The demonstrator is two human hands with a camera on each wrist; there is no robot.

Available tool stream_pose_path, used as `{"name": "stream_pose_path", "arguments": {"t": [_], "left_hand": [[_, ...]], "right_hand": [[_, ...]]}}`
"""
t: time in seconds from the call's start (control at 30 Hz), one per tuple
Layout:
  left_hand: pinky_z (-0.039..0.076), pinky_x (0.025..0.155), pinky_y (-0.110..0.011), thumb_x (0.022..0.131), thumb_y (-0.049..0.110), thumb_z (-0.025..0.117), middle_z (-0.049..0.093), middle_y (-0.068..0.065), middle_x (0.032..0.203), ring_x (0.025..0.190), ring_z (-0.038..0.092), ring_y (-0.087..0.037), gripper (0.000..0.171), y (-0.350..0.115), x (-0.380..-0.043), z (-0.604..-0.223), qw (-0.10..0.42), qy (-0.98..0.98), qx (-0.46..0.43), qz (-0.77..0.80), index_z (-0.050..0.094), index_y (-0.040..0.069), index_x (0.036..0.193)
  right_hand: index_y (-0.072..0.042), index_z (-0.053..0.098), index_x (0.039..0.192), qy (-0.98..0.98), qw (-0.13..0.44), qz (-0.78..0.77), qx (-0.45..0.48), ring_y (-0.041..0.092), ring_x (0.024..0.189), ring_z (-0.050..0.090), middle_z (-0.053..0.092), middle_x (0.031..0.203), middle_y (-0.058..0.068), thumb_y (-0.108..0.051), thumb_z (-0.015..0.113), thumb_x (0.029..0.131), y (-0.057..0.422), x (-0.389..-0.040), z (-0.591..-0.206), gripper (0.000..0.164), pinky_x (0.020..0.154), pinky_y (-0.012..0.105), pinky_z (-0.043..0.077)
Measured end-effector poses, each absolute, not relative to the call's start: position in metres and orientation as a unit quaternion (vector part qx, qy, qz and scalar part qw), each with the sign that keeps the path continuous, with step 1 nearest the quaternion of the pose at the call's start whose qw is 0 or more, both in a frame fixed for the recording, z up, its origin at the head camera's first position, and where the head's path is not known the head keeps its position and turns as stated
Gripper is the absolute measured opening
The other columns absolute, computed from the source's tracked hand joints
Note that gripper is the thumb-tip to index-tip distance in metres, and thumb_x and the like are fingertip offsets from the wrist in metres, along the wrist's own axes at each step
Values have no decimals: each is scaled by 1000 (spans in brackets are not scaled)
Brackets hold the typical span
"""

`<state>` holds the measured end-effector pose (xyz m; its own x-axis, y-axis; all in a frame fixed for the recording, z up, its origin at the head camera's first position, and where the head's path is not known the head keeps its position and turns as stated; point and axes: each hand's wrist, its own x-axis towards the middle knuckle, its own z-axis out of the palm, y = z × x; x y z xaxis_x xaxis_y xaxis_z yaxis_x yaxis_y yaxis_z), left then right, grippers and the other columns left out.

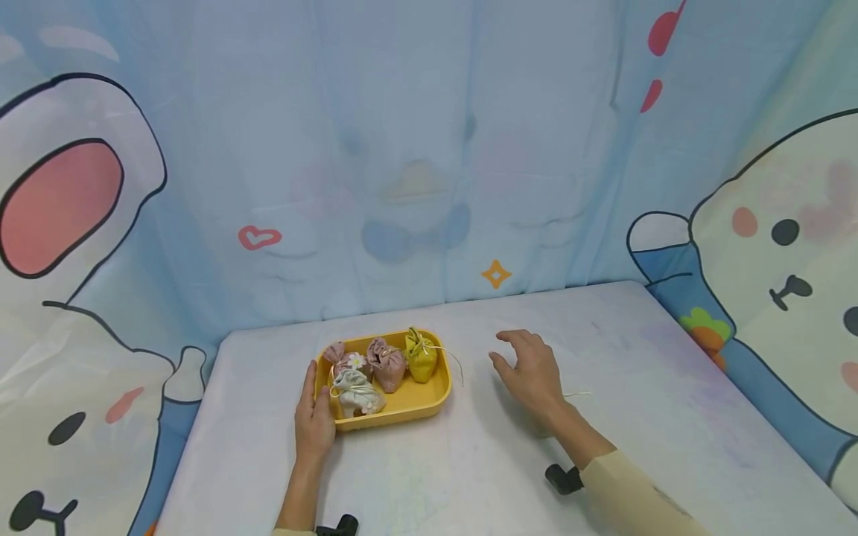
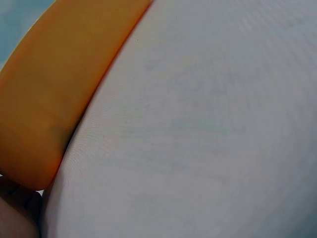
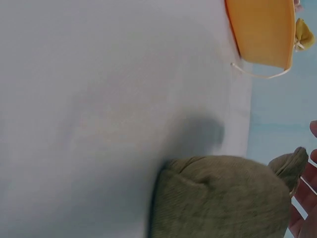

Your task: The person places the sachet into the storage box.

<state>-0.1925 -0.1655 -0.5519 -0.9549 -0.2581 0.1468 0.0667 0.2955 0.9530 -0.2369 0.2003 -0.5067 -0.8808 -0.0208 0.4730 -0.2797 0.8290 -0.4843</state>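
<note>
My left hand [image 1: 313, 420] holds the left end of a yellow tray [image 1: 395, 418], fingers along its side and thumb at the near corner. Inside the tray are small drawstring pouches: two pink ones, including a pink pouch [image 1: 386, 365], a whitish pouch [image 1: 357, 393] with a flower, and a yellow-green pouch [image 1: 422, 359] at the right. An olive fabric pouch [image 3: 223, 198] stands on the table, mostly hidden under my right arm in the head view. My right hand [image 1: 532, 372] is just above it, thumb and fingers spread apart, nothing between them.
The table [image 1: 462, 476] has a pale cloth on it. A cartoon-printed curtain [image 1: 402, 149] hangs behind and at both sides. A thin cord [image 1: 461, 368] trails over the tray's right rim. Black wrist mounts [image 1: 564, 479] stick out below my hands.
</note>
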Motion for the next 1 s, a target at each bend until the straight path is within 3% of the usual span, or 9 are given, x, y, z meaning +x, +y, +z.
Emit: {"name": "stream_pose_path", "arguments": {"t": [0.33,0.47,0.67,0.87,1.0], "left_hand": [[16,132,-56,112,15,37,26,-12,172,161,19,-36,55,-166,-192,-554,142,-791,64,-591,26,10,166],[16,131,-57,112,14,37,26,-12,172,160,19,-37,55,-165,-192,-554,144,-792,66,-590,27,10,166],[16,132,-56,111,13,38,27,-11,172,160,19,-36,56,-165,-192,-555,141,-793,66,-589,27,11,166],[15,132,-56,112,14,37,26,-11,173,161,18,-36,56,-165,-192,-554,136,-793,63,-590,25,13,166],[15,132,-56,112,15,37,25,-12,173,161,18,-37,56,-165,-192,-552,136,-794,63,-589,25,12,167]], "right_hand": [[-3,70,125,-946,173,267,56,37,112,63,71,124,17,-23,75,94,216,-229,-515,37,95,58,52],[-2,69,128,-963,102,245,52,33,102,66,72,122,17,-32,74,95,220,-227,-512,45,89,54,57],[-6,67,132,-975,-13,221,31,26,100,65,72,117,12,-51,77,90,224,-226,-505,63,83,49,59],[-10,69,122,-974,-85,206,32,21,91,63,71,104,4,-66,79,81,231,-228,-502,70,76,44,57],[-15,69,109,-975,-108,183,59,20,88,61,69,100,0,-61,85,76,236,-229,-498,59,72,40,53]]}}
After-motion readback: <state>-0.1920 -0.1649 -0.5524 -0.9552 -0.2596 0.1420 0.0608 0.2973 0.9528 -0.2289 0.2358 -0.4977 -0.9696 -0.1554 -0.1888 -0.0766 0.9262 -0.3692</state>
